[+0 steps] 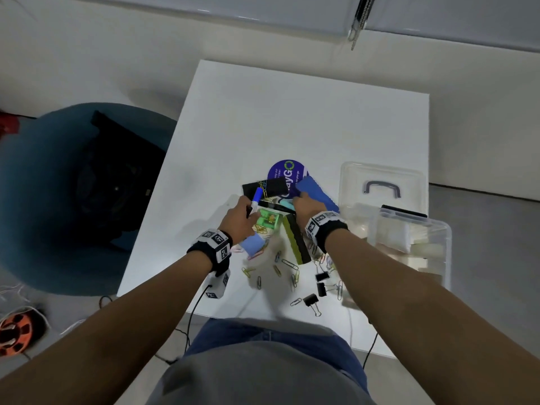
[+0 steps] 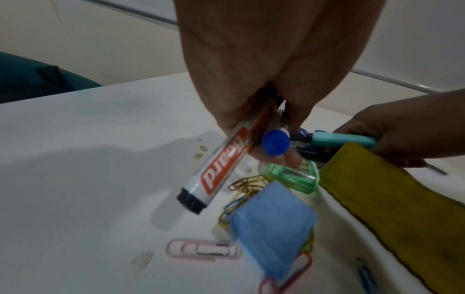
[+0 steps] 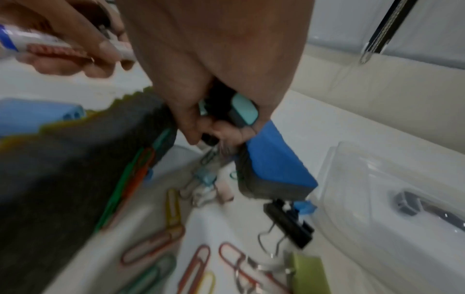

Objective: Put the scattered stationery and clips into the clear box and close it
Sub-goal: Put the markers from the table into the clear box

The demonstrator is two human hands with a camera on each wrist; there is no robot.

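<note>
My left hand (image 1: 238,219) grips two whiteboard markers, one black-capped (image 2: 214,175) and one blue-capped (image 2: 274,146), above the pile. My right hand (image 1: 309,210) holds a teal highlighter (image 3: 242,110) together with a dark pen (image 3: 208,139); the same highlighter (image 2: 344,140) shows in the left wrist view. Under the hands lie a green sharpener (image 1: 267,220), a yellow-and-black eraser (image 1: 296,244), a blue eraser (image 1: 318,192) and a light blue block (image 1: 252,244). Paper clips (image 1: 280,270) and black binder clips (image 1: 321,283) are scattered nearer me. The clear box (image 1: 409,241) stands open at the right.
The box lid (image 1: 382,185) with a grey handle lies flat behind the box. A round purple sticker (image 1: 286,172) and a black card (image 1: 264,187) lie beyond the pile. A blue chair (image 1: 58,200) stands left of the white table (image 1: 292,118).
</note>
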